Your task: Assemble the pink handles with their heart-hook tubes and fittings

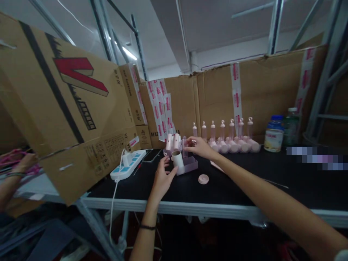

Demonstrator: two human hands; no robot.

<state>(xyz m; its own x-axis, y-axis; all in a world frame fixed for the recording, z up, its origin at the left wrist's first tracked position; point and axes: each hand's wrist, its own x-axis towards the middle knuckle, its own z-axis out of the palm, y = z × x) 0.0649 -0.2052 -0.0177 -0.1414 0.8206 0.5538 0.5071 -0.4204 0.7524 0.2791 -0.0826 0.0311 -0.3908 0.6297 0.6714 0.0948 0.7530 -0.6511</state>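
Note:
A pale pink, open-topped cylinder (178, 163) stands on the black table. My left hand (162, 177) is curved around its near left side, thumb against the cylinder. A small pink looped piece (166, 155) shows by its fingertips. My right hand (201, 148) is pinched just right of a clear tube (185, 148); a small pinkish bit shows among its fingers, too small to name. Under that hand lies a translucent purple holder (191, 165), partly behind the cylinder. Two more pink cylinders (176, 140) are behind. A round pink lid (203, 179) lies flat in front.
Several clear tubes with looped pink tops (231, 130) stand in a row at the back, above pink cylinders (233, 145). Two bottles, one blue-capped (274, 135), are at right. A power strip (129, 165) and phone (151, 155) lie left. Cardboard walls (217, 94) enclose the table. Another person's arm (16, 174) shows far left.

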